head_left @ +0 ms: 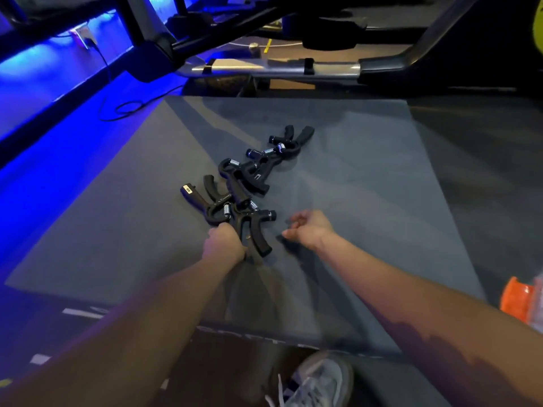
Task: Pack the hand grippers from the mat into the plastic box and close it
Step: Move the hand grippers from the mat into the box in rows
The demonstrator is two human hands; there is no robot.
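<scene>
— Nearest to us, a grey shoe (320,380) sits just off the mat's (117,230) near edge. What are the hands doing?

— Left hand (224,243) has its fingers wrapped round a handle of the nearest hand gripper (252,230), a little in from the near edge. Right hand (308,229) hovers just beside it, fingers loosely curled and holding nothing.

— And the other hand grippers (249,174)?

— Strung in a loose, overlapping line running from that grip toward the mat's far edge, the last one (291,139) well apart from both hands.

— How will they handle?

— Stiff, I'd judge: hard black handles, a metal spring, light enough for one hand. Tangling looks likely, so take each by a handle, not the spring.

— The plastic box?

— Possibly the orange-and-clear object (520,301) off the mat's right edge; I cannot tell.
</scene>
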